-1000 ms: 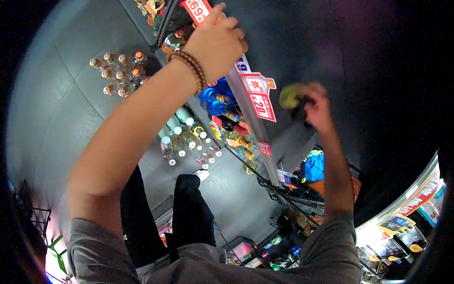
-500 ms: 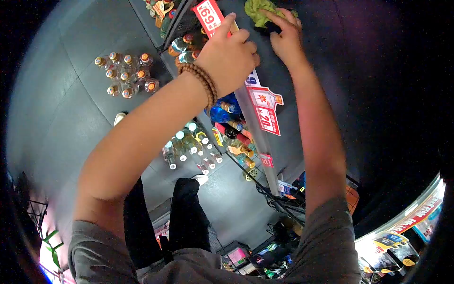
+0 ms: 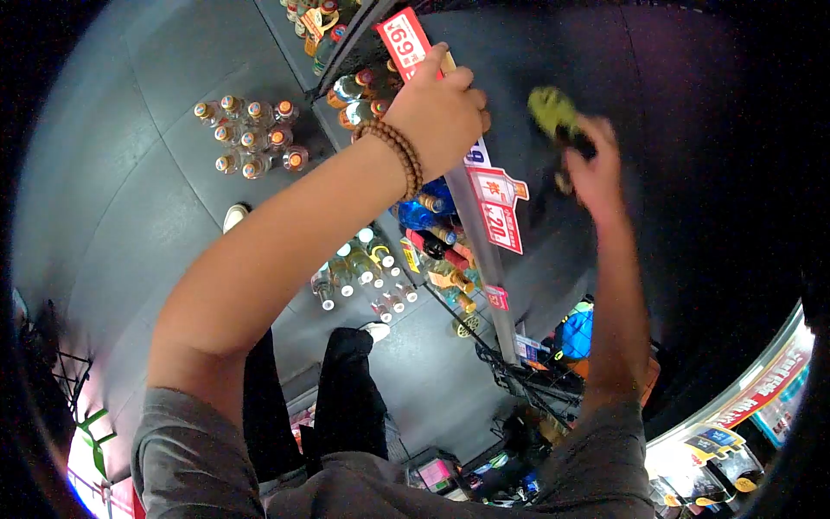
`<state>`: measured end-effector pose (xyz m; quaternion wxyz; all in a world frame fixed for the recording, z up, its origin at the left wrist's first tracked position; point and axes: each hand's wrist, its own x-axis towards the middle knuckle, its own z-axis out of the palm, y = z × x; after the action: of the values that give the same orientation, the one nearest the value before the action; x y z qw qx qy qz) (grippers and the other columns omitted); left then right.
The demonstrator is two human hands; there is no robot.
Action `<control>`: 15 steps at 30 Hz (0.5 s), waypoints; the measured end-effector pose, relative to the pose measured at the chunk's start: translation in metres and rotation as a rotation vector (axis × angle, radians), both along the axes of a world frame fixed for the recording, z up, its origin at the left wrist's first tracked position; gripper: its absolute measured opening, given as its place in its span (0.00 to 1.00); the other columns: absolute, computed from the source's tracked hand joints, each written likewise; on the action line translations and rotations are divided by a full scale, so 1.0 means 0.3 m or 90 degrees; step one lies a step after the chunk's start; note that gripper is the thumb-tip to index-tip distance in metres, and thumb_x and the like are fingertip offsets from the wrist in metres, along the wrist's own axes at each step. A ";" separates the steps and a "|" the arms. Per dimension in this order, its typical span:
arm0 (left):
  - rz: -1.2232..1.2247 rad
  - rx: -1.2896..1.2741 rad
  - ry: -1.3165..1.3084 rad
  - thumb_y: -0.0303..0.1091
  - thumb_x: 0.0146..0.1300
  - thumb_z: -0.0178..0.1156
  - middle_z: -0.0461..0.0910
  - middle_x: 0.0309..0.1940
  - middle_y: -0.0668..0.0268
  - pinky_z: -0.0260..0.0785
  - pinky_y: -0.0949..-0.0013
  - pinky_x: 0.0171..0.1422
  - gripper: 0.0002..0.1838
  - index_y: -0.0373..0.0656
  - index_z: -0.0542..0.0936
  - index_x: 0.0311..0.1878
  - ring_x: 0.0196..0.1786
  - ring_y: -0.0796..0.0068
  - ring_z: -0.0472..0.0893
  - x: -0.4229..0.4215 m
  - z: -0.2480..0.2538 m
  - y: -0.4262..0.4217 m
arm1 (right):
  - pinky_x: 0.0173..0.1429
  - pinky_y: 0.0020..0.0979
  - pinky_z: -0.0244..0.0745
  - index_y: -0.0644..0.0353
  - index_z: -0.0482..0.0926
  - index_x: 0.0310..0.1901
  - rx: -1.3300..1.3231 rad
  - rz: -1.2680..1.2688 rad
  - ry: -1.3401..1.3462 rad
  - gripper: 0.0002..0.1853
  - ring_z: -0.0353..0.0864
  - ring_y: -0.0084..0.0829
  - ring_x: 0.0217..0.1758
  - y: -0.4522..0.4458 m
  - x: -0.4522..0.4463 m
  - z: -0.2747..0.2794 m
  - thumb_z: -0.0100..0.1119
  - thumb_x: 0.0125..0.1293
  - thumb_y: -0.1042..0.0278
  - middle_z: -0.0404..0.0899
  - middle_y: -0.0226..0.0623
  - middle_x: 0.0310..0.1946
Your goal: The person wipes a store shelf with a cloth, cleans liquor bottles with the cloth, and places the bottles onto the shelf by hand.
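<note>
right hand (image 3: 596, 169) | green cloth (image 3: 551, 108) | long axis slants, far end up-left

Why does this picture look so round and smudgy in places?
In the head view, the right hand and the green cloth it holds are smeared, probably by motion, while the left hand and price sign look clearer; also in the head view, a wide lens seemingly bows the scene, outer edges fall to black, and the curved display glares at lower right.

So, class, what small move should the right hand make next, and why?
Probably sweep the green cloth across the dark shelf surface: the right hand holds it over there, while the left hand rests on the front edge.
</note>
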<state>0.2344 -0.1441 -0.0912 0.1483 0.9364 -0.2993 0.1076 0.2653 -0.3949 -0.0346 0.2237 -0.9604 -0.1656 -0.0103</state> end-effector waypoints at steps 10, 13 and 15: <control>-0.009 -0.036 0.047 0.32 0.49 0.52 0.73 0.32 0.74 0.50 0.52 0.65 0.08 0.51 0.78 0.32 0.48 0.73 0.68 0.006 0.006 -0.006 | 0.52 0.37 0.65 0.48 0.77 0.46 -0.212 0.284 -0.146 0.23 0.66 0.43 0.46 0.421 0.242 -0.099 0.58 0.42 0.69 0.69 0.41 0.42; -0.011 -0.038 0.030 0.34 0.49 0.51 0.73 0.32 0.75 0.51 0.53 0.64 0.08 0.51 0.78 0.32 0.48 0.74 0.68 0.005 0.002 -0.005 | 0.53 0.37 0.65 0.50 0.78 0.43 -0.208 0.211 -0.264 0.20 0.68 0.43 0.46 0.325 0.318 -0.186 0.59 0.42 0.66 0.70 0.42 0.40; -0.002 -0.047 0.005 0.35 0.50 0.50 0.73 0.31 0.75 0.52 0.54 0.63 0.08 0.52 0.78 0.31 0.47 0.74 0.68 0.004 -0.009 -0.006 | 0.53 0.37 0.66 0.51 0.78 0.42 -0.216 0.103 -0.279 0.18 0.69 0.43 0.47 0.238 0.382 -0.228 0.58 0.45 0.65 0.72 0.42 0.41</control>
<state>0.2356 -0.1459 -0.0940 0.1840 0.9303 -0.2958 0.1150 0.3799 -0.3234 -0.1029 0.0187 -0.9427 -0.2853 -0.1719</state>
